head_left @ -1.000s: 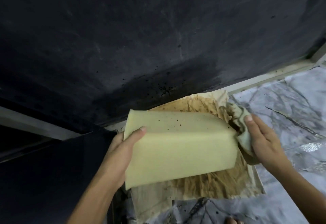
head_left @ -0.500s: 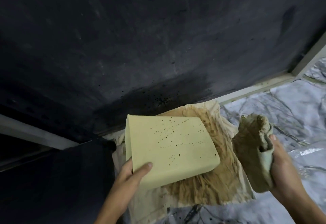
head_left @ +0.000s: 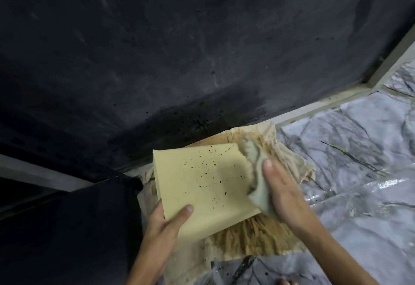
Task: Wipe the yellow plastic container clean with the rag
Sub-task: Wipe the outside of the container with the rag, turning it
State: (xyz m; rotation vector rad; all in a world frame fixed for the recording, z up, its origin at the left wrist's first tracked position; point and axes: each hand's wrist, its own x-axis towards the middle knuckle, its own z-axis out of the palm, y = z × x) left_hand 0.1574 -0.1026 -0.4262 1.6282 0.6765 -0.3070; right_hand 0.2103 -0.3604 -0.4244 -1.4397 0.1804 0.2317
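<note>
The pale yellow plastic container [head_left: 202,186] is tilted with a flat face toward me, and that face is speckled with small dark spots. My left hand [head_left: 165,228] grips its lower left corner, thumb on the face. My right hand [head_left: 283,192] presses a crumpled, stained rag [head_left: 256,172] against the container's right edge. The container hovers over a brown-stained cloth [head_left: 253,237] spread on the floor.
A dark, spattered wall [head_left: 179,49] fills the upper view, with a pale ledge [head_left: 314,109] along its base. Grey-white marble floor [head_left: 359,161] lies to the right. A black box-like object [head_left: 78,228] stands at the lower left beside the cloth.
My right hand has brought the rag from the raised position at the right back onto the container's right side. The container has turned its spotted face more toward me.
</note>
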